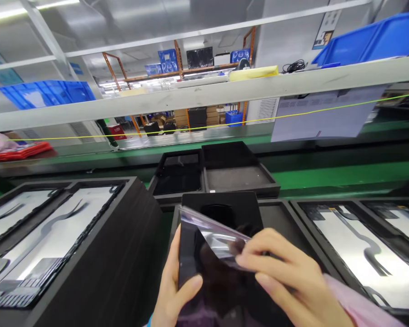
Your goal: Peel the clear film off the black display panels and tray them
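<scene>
A glossy black display panel (207, 290) tilts up in front of me. My left hand (173, 288) grips it by its left edge, thumb on the front face. My right hand (289, 277) pinches a clear protective film (216, 240) between thumb and fingers. The film is lifted off the panel's upper part and bends toward the right. Its lower part is hard to make out against the dark glass. Just behind stands or lies another black panel (221, 199), partly covered by the one I hold.
On the left rises a stack of black foam trays (122, 227) with silver-backed panels in the top one. Another such tray (354, 227) is at the right. Two-compartment tray (238, 177) lies ahead. A shelf beam (191, 97) with blue bins (51, 93) crosses above.
</scene>
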The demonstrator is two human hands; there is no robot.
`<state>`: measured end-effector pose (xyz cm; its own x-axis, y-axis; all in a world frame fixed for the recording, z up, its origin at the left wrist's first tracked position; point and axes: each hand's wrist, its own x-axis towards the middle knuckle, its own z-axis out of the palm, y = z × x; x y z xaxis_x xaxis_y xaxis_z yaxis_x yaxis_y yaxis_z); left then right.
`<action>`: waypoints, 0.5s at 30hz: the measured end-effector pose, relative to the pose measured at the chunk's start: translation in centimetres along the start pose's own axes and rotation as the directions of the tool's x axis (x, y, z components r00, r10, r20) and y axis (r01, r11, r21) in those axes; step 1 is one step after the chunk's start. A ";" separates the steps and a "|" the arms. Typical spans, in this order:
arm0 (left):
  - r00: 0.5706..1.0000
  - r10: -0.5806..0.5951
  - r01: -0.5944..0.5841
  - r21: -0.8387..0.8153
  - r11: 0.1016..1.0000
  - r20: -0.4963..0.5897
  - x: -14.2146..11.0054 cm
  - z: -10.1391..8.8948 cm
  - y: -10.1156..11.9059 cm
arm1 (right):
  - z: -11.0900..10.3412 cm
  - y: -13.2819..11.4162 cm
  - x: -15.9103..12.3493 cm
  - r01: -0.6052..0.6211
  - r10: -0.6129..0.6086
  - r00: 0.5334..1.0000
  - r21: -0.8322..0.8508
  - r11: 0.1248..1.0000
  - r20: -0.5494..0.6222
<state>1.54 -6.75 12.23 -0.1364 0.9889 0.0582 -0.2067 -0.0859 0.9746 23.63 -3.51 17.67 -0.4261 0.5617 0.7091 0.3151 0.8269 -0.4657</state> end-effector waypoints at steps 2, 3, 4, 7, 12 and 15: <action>0.999 0.035 -0.034 -0.015 0.999 0.021 1.0 0.4 0.3 | -0.6 0.9 2.0 -0.030 -0.023 0.958 0.180 0.983 0.287; 0.998 0.045 -0.043 -0.040 0.998 0.045 1.5 0.5 0.5 | -1.0 1.4 3.0 -0.022 -0.073 0.917 0.233 0.972 0.393; 0.996 0.046 -0.040 -0.077 0.996 0.074 1.9 0.5 0.7 | -1.3 1.8 3.9 0.004 -0.134 0.867 0.263 0.965 0.479; 0.990 0.033 -0.004 -0.202 0.979 0.140 2.7 0.5 1.4 | -2.2 2.7 5.8 0.111 -0.282 0.720 0.295 0.949 0.634; 0.998 0.039 -0.029 -0.201 0.979 0.046 2.8 0.7 2.4 | -2.7 2.1 7.5 0.252 -0.308 0.708 0.181 0.951 0.636; 0.994 0.080 -0.084 -0.051 0.995 -0.078 2.7 0.9 2.5 | -2.1 2.1 8.2 0.388 -0.368 0.837 0.035 0.921 0.406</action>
<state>1.54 -4.23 15.06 -0.2280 0.9663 0.1191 -0.2438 -0.1751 0.9539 22.60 2.72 23.63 -0.8164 0.1758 0.5500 0.0953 0.9805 -0.1720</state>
